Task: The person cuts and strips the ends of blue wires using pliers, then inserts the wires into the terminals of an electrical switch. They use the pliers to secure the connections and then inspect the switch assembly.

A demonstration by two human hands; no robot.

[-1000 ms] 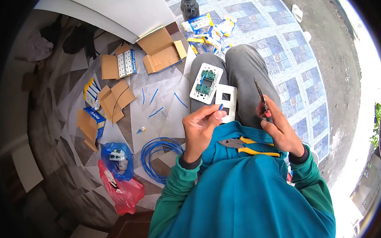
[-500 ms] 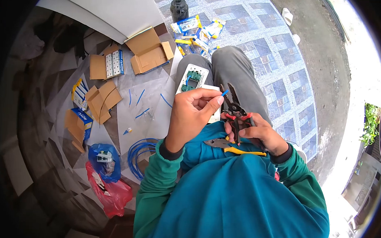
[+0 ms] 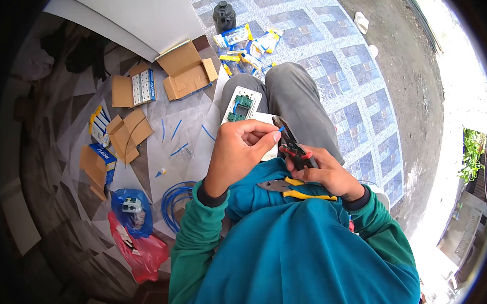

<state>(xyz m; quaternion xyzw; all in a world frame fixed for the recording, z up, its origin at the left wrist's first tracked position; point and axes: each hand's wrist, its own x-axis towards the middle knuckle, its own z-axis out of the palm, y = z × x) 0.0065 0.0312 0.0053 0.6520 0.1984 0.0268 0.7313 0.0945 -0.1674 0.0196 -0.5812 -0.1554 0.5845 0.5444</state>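
My left hand pinches a short blue wire between thumb and forefinger. My right hand is closed round the red and black handles of a wire stripper, whose jaws are together beside the wire's end. A white socket frame with green modules rests on my left thigh, and a second white plate is partly hidden behind my left hand. Pliers with yellow handles lie on my lap, below my right hand.
Opened cardboard boxes, cut blue wires, a blue wire coil, a blue bag and a red bag are on the floor at left. Yellow-and-blue packets and a black bottle lie beyond my knees.
The stripper's jaws and handles have closed, and its tip has moved left against the blue wire. My left hand still pinches the wire. The view has shifted slightly.
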